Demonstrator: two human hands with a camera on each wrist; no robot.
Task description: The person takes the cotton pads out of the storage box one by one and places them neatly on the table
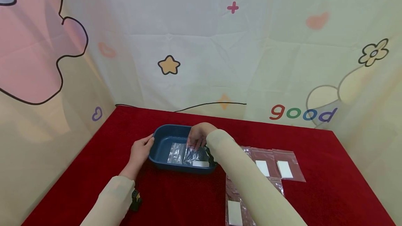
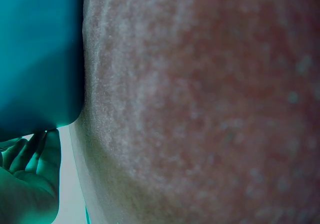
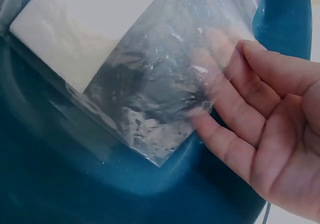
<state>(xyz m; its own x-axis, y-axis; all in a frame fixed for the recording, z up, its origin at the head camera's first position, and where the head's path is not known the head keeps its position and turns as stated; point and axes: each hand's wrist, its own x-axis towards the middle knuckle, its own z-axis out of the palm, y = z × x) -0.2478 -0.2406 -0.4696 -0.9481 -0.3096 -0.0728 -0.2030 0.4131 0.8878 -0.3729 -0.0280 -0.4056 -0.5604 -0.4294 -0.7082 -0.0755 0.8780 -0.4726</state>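
A blue plastic basin (image 1: 161,149) stands on the red cloth. My left hand (image 1: 139,152) holds its left rim; in the left wrist view the fingers (image 2: 42,156) lie against the basin's outer side. Inside the basin, my right hand (image 1: 201,136) pinches a clear zip bag (image 3: 150,78) between thumb and fingers. A white card (image 3: 85,28) lies within that bag, at the end away from the hand. Beside it on the basin floor is another clear bag (image 1: 176,152). The right forearm covers part of the basin's right end.
To the right, several clear zip bags with white cards, among them one bag (image 1: 298,166) at the far right, lie flat on the red cloth (image 1: 182,198). The right sleeve (image 1: 248,173) hides some of them. A printed curtain (image 1: 201,79) hangs behind the table.
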